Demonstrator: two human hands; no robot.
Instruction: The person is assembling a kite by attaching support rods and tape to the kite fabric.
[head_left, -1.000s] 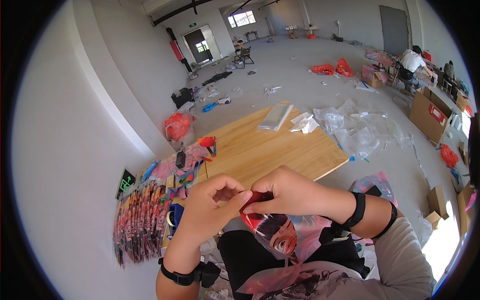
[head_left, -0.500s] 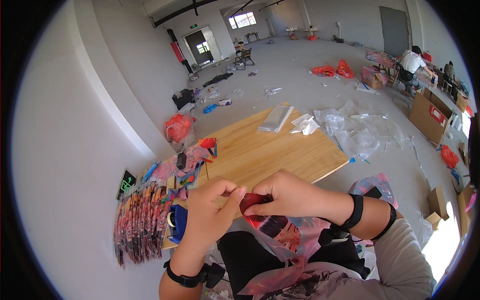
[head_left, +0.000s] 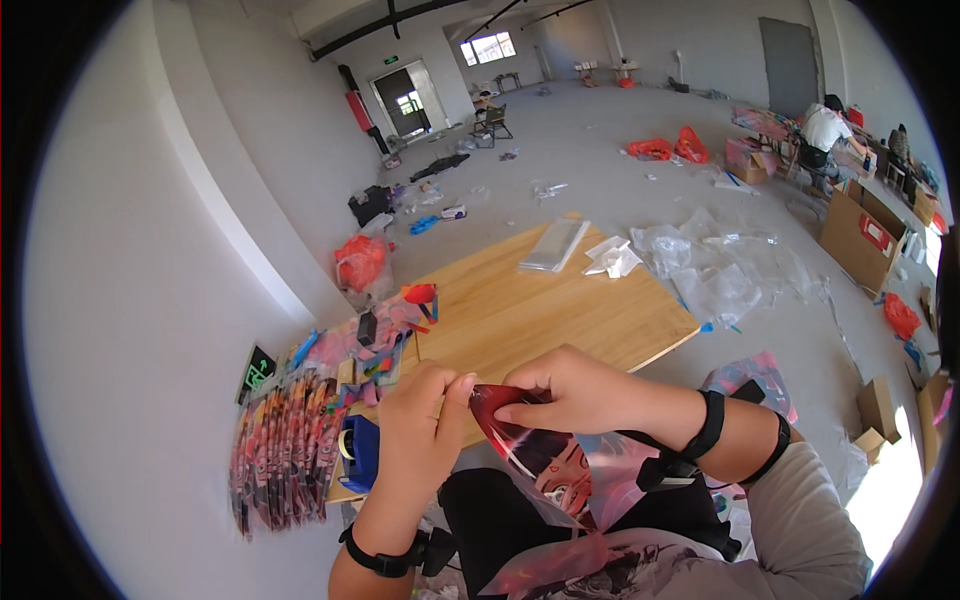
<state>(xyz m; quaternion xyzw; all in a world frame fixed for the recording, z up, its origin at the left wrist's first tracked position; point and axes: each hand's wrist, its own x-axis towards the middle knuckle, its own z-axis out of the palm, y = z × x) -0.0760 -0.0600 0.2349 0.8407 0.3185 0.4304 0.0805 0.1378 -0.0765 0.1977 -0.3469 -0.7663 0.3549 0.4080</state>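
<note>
Red printed film (head_left: 545, 462) in right hand (head_left: 572, 388)

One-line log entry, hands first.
right hand: pinching printed film | left hand: at its upper corner, grip unclear | table: clear-plastic stack, white scrap

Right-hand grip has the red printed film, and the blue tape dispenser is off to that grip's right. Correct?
Wrong side: the head view shows the blue tape dispenser to the left, beyond the left-hand grip. The right-hand grip does have the red printed film.
</note>
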